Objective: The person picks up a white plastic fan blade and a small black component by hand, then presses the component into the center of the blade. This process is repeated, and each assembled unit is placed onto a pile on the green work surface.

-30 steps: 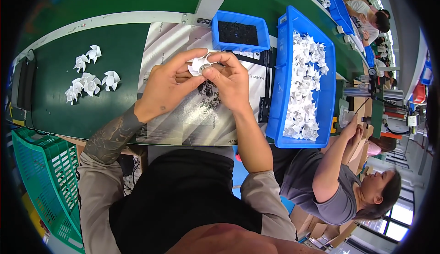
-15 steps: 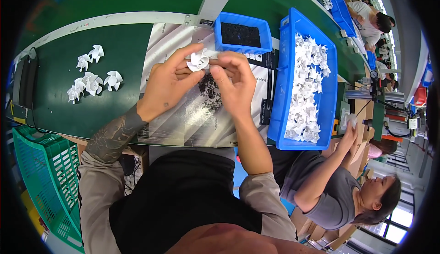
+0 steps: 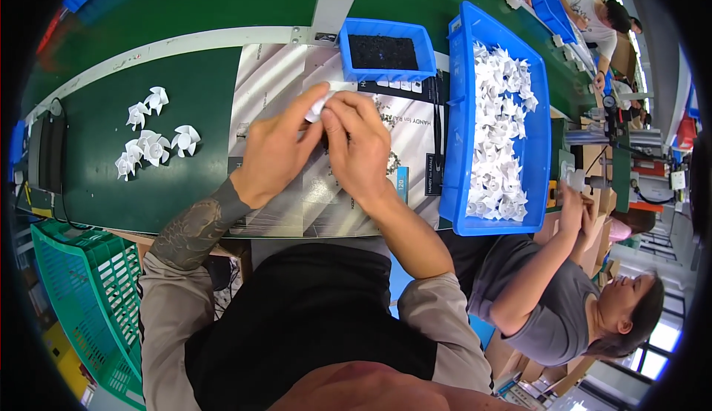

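Right hand (image 3: 360,142) has been folded over white fan (image 3: 317,107), also pinched by left hand (image 3: 273,150); pressure is best kept light.

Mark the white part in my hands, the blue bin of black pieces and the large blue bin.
White part (image 3: 317,107): head view, its exposed side.
Blue bin of black pieces (image 3: 391,74): head view, near wall.
Large blue bin (image 3: 459,125): head view, left wall.

- Factory assembly workshop.
- Green workbench (image 3: 89,199) bears a blue bin (image 3: 459,129) of many white bladed parts (image 3: 493,144).
- Co-workers (image 3: 545,303) occupy neighbouring stations.
- Green crate (image 3: 74,292) stands alongside.
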Demonstrator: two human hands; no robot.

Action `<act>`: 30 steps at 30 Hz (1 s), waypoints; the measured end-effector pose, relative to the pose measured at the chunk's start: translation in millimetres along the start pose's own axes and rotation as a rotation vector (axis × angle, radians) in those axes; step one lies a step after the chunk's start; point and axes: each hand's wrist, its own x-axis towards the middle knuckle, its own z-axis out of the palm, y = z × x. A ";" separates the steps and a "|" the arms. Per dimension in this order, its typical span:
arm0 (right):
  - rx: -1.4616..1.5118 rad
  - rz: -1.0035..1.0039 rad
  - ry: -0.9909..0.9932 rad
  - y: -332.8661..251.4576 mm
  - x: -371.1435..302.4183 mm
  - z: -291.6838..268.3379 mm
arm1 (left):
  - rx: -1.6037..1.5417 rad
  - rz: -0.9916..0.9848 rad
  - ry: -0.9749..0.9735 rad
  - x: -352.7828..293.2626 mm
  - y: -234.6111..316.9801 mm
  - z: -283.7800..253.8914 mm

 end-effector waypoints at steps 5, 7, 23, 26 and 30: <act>0.059 0.006 -0.038 -5.3 0.6 -0.1 | -0.419 -0.214 0.016 12.3 -1.6 -3.1; 0.126 0.029 -0.015 -1.7 2.2 -3.5 | -0.629 -0.279 -0.009 15.8 0.5 -3.5; -0.090 0.195 0.105 43.2 17.3 -0.5 | 0.201 0.814 -0.030 89.0 135.2 163.0; 0.000 0.319 0.197 63.7 4.4 -25.6 | 0.319 0.812 -0.170 83.3 143.6 160.6; -0.156 0.365 0.168 57.8 11.3 -26.1 | 0.004 0.803 -0.173 52.2 89.5 29.0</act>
